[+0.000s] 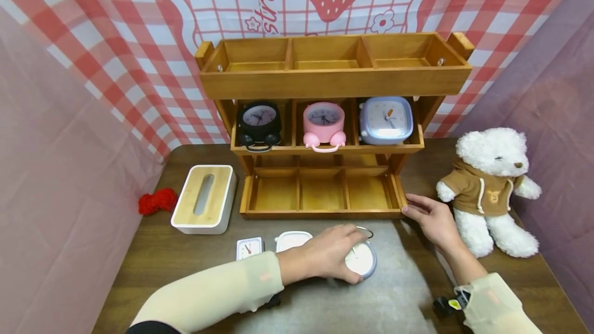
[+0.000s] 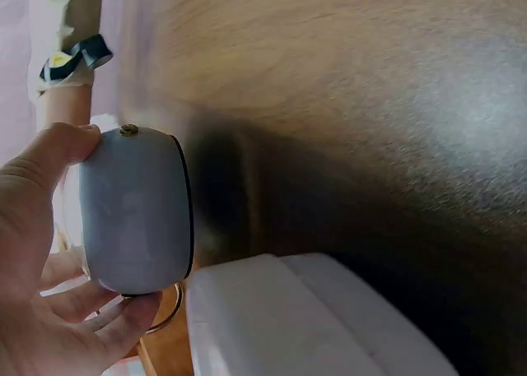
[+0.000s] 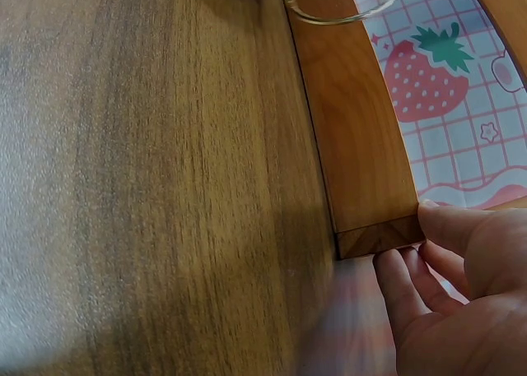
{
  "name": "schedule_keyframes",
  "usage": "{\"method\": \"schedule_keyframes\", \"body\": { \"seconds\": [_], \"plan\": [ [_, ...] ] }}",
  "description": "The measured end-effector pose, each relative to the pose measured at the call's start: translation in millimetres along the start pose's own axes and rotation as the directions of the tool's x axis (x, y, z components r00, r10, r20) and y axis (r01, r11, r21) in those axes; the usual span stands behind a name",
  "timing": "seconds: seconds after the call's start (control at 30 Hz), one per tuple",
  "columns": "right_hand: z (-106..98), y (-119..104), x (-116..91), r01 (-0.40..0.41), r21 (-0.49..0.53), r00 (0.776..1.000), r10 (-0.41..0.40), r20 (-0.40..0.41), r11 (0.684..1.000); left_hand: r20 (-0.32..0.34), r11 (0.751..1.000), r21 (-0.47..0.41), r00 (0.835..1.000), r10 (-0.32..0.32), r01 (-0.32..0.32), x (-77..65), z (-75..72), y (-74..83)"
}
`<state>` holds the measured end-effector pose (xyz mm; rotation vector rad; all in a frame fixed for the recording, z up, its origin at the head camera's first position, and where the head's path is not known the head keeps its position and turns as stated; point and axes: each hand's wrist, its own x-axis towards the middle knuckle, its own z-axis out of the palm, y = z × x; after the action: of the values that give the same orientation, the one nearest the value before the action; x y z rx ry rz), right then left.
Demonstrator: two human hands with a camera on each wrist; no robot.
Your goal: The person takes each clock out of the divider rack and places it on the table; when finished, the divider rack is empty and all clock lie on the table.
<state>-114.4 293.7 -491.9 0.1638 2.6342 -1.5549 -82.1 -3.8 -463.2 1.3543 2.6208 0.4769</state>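
My left hand [image 1: 328,252] grips a round grey-blue alarm clock [image 1: 365,262] with a thin wire handle, just above the table. In the left wrist view, thumb and fingers curl around the clock's smooth body [image 2: 136,215]. My right hand [image 1: 433,222] pinches the right front corner of a three-tier wooden shelf [image 1: 325,215]; the right wrist view shows the thumb on one side of the corner [image 3: 380,238] and fingers on the other. On the middle tier sit a black clock [image 1: 260,117], a pink clock [image 1: 324,122] and a pale blue clock [image 1: 386,120].
A small square white clock [image 1: 249,248] and another white clock [image 1: 292,239], partly hidden by my left arm, are on the table. Left of the shelf stand a tissue box [image 1: 218,177] and red yarn [image 1: 158,201]. A white teddy bear [image 1: 492,189] sits at right.
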Motion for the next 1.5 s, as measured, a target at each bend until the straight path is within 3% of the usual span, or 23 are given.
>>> {"method": "schedule_keyframes", "body": {
  "seconds": [0.2, 0.9, 1.23, 1.5],
  "plan": [
    [0.7, 0.9, -0.5, 0.007, 0.019, 1.000, -0.007, -0.005, 1.000, 0.015, 0.999, 0.034, 1.000, 0.012, -0.013, 2.3, 6.4, 2.6],
    [-0.1, 2.6, 1.6, 0.006, 0.009, 1.000, -0.006, -0.004, 1.000, 0.019, 0.999, -0.001, 0.999, -0.048, 0.048, 6.2, 8.8, 2.9],
    [-0.6, 2.1, -0.2, -0.005, -0.003, 1.000, 0.005, 0.004, 1.000, 0.042, 0.995, 0.055, 0.996, -0.081, 0.079, 4.9, 10.5, 5.7],
    [-1.8, 3.6, 0.3, 0.000, -0.020, 1.000, 0.000, 0.001, 1.000, -0.007, 0.994, 0.083, 0.997, -0.076, 0.077, -4.5, -1.6, 6.6]
  ]
}}
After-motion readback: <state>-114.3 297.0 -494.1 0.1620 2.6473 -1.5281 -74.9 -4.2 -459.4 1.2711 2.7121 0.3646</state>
